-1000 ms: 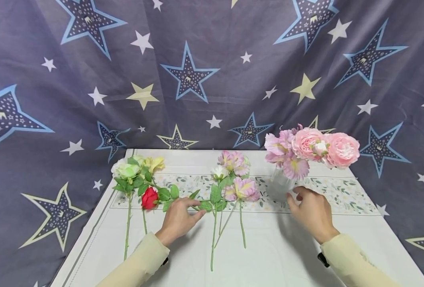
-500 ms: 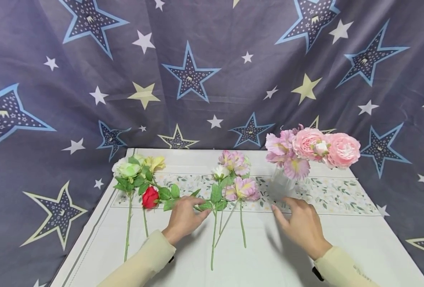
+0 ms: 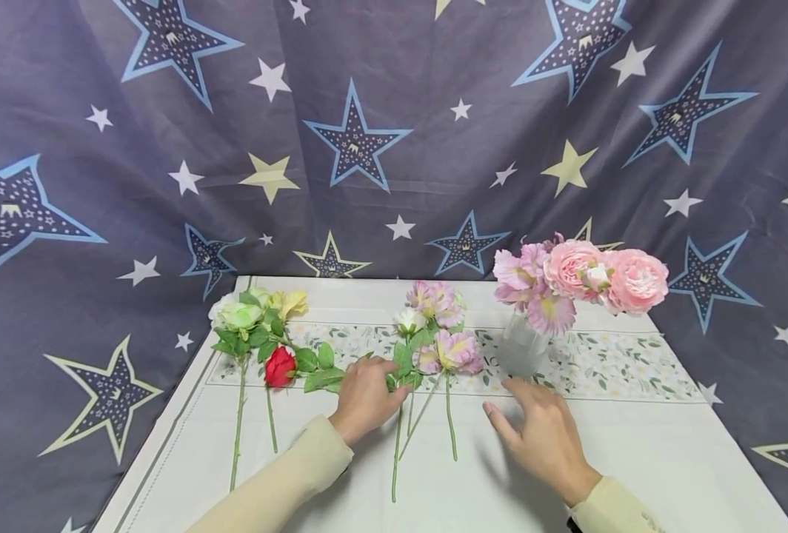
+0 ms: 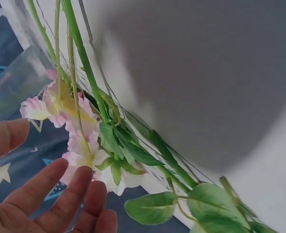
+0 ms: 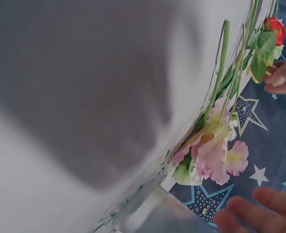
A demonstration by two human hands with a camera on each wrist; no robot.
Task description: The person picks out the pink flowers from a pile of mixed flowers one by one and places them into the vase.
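In the head view my left hand [image 3: 370, 396], fingers loosely bent, reaches over the leafy stem of a red rose [image 3: 279, 367], beside a white flower [image 3: 409, 320] and pink-purple flowers [image 3: 457, 352]. The left wrist view has its fingers [image 4: 72, 187] spread near the petals, holding nothing. Just in front of a clear ribbed vase [image 3: 522, 352], my right hand [image 3: 543, 440] hovers with relaxed fingers, apart from the glass. Pink-purple blooms [image 3: 549, 307] and large pink double flowers [image 3: 636, 281] stand in the vase, the pink ones leaning right.
A pale green flower [image 3: 239, 317] and a yellow flower [image 3: 289, 303] lie at the left of the white table [image 3: 341, 488], stems toward me. A leaf-patterned band [image 3: 634, 366] crosses the cloth. Behind hangs a dark star-printed curtain [image 3: 381, 215].
My right hand has drawn away from the vase, leftward and toward me. My left hand has shifted right along the rose stem, closer to the middle flowers. The flowers have stayed in place.
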